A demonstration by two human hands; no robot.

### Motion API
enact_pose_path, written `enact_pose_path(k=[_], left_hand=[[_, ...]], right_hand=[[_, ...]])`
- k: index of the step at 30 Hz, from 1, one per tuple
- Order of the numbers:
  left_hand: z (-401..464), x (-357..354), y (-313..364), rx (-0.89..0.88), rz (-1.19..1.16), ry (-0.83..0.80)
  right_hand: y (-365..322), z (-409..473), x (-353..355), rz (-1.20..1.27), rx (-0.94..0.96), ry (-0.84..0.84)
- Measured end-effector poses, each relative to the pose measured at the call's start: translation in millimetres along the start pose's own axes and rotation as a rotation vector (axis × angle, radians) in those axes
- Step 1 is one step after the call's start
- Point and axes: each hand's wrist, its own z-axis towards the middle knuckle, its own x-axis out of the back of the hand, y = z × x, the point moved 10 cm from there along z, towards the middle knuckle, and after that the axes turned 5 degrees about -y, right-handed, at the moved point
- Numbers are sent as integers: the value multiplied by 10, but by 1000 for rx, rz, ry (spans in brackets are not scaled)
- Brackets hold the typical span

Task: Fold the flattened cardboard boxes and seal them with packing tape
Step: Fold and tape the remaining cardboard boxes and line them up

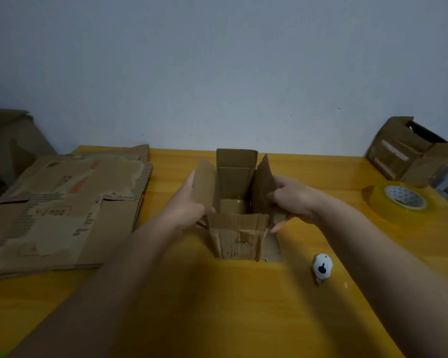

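So, on the left part of the yellow table [243,306] lies a pile of flattened cardboard boxes [62,210]; how many sheets are in it I cannot count. One more brown box [8,140] stands behind the pile, at the far left edge.

In the middle of the table one small cardboard box [237,202] stands upright with its mouth to the ceiling. Its long axis runs away from the person, toward the wall. All four top flaps stand up, and I see only the box floor inside. The left hand [192,202] grips the left flap, the fingers curled around its near corner. The right hand [292,200] holds the right flap in the same manner.

Near the right forearm lies one small white cutter [322,267]. Further right is one roll of packing tape [398,202], lying flat. Behind it one open box [409,151] lies on its side; its inside is too dark to see.
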Motion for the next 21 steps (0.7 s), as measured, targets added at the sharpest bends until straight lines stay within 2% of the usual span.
enact_pose_path(k=[5,9,10,12,15,18,21], left_hand=[[-306,-106,-146,-84,-9,10],[-430,-68,-185,-185,81,106],[-443,-28,-175,-204,162,156],[-509,56,-71,-266,417,283],[-699,-12,233,-484,767,381],[-743,-143,233,-529,667,255],[-762,-158,225,-554,631,243]], right_hand=[[225,-313,-79,132,5,-18],[441,-358,60,230,38,200],[471,-364,120,164,68,287],[434,-395,241,-209,163,465],[179,-599,224,-704,378,664],[-36,-759,15,-941,670,641],[-24,-794,-147,-951,705,497]])
